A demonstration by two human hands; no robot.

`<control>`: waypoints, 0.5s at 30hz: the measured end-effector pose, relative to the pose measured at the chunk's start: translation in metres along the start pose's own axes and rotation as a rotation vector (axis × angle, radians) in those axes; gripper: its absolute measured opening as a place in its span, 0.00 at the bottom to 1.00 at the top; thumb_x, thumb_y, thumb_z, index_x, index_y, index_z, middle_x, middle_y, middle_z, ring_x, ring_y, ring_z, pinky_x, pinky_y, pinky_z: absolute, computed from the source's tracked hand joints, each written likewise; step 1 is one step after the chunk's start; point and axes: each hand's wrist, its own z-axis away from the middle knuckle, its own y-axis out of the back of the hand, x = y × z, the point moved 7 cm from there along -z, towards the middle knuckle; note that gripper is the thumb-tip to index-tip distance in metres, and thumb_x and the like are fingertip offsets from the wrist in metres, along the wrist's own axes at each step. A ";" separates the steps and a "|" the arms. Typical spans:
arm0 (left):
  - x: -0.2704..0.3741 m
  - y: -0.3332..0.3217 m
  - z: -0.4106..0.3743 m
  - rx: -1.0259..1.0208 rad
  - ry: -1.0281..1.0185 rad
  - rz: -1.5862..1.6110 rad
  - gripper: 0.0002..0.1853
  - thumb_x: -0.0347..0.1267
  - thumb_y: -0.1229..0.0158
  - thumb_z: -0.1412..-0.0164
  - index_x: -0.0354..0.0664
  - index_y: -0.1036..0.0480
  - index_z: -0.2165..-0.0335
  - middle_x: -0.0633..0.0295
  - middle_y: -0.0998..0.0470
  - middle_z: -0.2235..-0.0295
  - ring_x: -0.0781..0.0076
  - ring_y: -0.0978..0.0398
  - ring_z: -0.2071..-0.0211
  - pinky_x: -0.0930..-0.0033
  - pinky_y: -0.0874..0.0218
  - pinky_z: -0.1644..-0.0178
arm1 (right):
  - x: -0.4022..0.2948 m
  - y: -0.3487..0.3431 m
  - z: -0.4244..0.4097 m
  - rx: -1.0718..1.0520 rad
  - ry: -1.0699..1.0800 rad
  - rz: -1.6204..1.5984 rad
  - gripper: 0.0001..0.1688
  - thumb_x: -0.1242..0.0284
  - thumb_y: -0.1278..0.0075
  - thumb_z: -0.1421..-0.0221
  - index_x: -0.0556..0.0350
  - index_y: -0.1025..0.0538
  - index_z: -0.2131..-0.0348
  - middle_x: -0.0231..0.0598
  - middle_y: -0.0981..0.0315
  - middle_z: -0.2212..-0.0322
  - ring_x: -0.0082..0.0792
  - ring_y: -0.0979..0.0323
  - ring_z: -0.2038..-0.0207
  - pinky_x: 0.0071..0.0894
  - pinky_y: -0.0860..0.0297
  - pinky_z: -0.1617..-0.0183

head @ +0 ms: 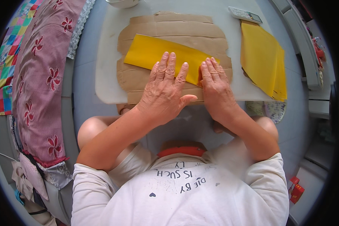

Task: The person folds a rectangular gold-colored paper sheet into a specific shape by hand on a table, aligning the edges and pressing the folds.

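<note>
A long sheet of yellow paper [158, 49] lies aslant on a flattened piece of brown cardboard [186, 29]. My left hand [165, 87] rests palm down, its fingers spread over the paper's lower edge and its thumb pointing right. At the paper's right end lies my right hand [217, 84], back upward, fingers straight and close together. A strip of the paper's orange underside shows beside these fingers, where the end looks turned over. The right thumb is hidden, so whether it grips the paper is unclear.
Fanned yellow sheets [261, 59] lie at the table's right side, a white remote control [245, 15] at their far end. A white bowl [123, 3] stands far left on the pale table [107, 70]. A cloth-covered sofa [42, 84] flanks the left.
</note>
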 end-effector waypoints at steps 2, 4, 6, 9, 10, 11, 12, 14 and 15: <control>0.002 -0.012 -0.005 -0.071 -0.019 -0.009 0.42 0.56 0.51 0.40 0.36 0.43 0.39 0.35 0.50 0.38 0.39 0.56 0.34 0.46 0.64 0.33 | -0.003 -0.001 -0.001 0.009 -0.010 -0.039 0.33 0.83 0.53 0.52 0.78 0.39 0.45 0.67 0.43 0.43 0.58 0.48 0.36 0.49 0.50 0.33; -0.002 -0.023 -0.003 -0.116 -0.042 -0.032 0.43 0.59 0.54 0.41 0.40 0.45 0.38 0.36 0.51 0.37 0.40 0.58 0.34 0.46 0.66 0.33 | -0.001 0.000 0.000 0.015 -0.023 -0.106 0.32 0.80 0.51 0.50 0.78 0.37 0.45 0.67 0.44 0.43 0.58 0.49 0.36 0.50 0.50 0.33; -0.005 -0.028 -0.001 -0.152 -0.054 -0.051 0.45 0.62 0.55 0.42 0.42 0.46 0.37 0.38 0.52 0.36 0.41 0.59 0.34 0.46 0.68 0.32 | 0.002 0.004 0.000 0.020 -0.032 -0.203 0.32 0.75 0.48 0.47 0.76 0.36 0.46 0.67 0.44 0.43 0.60 0.50 0.36 0.51 0.51 0.33; -0.006 -0.027 0.000 -0.185 -0.054 -0.060 0.48 0.64 0.56 0.44 0.43 0.48 0.36 0.39 0.53 0.36 0.41 0.61 0.33 0.46 0.68 0.32 | 0.008 0.021 0.006 0.023 -0.031 -0.256 0.35 0.64 0.43 0.47 0.70 0.33 0.47 0.64 0.48 0.40 0.61 0.56 0.34 0.54 0.53 0.33; -0.006 -0.027 0.000 -0.190 -0.054 -0.055 0.49 0.64 0.55 0.44 0.43 0.49 0.36 0.38 0.54 0.36 0.41 0.61 0.33 0.46 0.68 0.32 | 0.004 0.025 0.007 0.017 0.018 -0.244 0.36 0.61 0.43 0.48 0.67 0.33 0.46 0.62 0.50 0.39 0.61 0.58 0.34 0.55 0.54 0.32; -0.006 -0.026 0.001 -0.195 -0.053 -0.051 0.50 0.65 0.53 0.45 0.43 0.49 0.36 0.38 0.55 0.36 0.41 0.61 0.33 0.46 0.69 0.32 | 0.000 0.029 0.008 0.011 0.067 -0.233 0.37 0.59 0.42 0.50 0.64 0.32 0.46 0.61 0.52 0.38 0.61 0.60 0.33 0.55 0.55 0.32; -0.005 -0.026 0.000 -0.204 -0.058 -0.042 0.51 0.64 0.51 0.47 0.43 0.49 0.36 0.39 0.55 0.35 0.41 0.62 0.33 0.46 0.69 0.32 | -0.004 0.031 0.010 0.004 0.113 -0.218 0.39 0.57 0.41 0.51 0.61 0.32 0.46 0.59 0.54 0.37 0.60 0.63 0.33 0.56 0.56 0.32; -0.003 -0.025 -0.003 -0.220 -0.067 -0.025 0.54 0.63 0.45 0.51 0.44 0.50 0.35 0.39 0.55 0.35 0.41 0.62 0.33 0.46 0.69 0.32 | -0.009 0.019 0.018 -0.071 0.143 -0.201 0.41 0.55 0.40 0.53 0.58 0.32 0.45 0.57 0.57 0.36 0.59 0.65 0.32 0.57 0.58 0.32; -0.004 -0.025 -0.003 -0.234 -0.067 -0.027 0.55 0.62 0.43 0.53 0.44 0.51 0.35 0.39 0.55 0.35 0.40 0.62 0.33 0.46 0.68 0.32 | -0.011 0.014 0.020 -0.109 0.161 -0.195 0.42 0.54 0.40 0.54 0.57 0.32 0.45 0.55 0.59 0.35 0.58 0.66 0.32 0.57 0.59 0.32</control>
